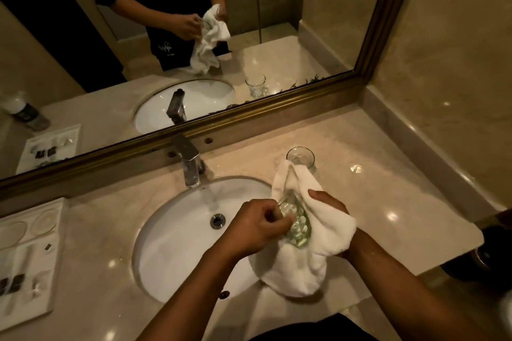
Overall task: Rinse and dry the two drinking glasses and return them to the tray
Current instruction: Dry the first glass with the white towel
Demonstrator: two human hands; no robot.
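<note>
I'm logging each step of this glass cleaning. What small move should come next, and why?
Probably keep turning the glass inside the towel. The left hand grips the glass while the right hand holds the towel around it, over the sink edge. The second glass stands on the counter, away from the tray.

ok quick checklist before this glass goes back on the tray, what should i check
1. Glass held firmly: ok, left hand grips it, right hand cups it through the towel.
2. Glass fully dry: cannot tell.
3. Tray has free room: ok, round coasters look bare.
4. Tap off: cannot tell.
5. Second glass stable: ok, upright on the counter.
6. Second glass dried: cannot tell.
</note>
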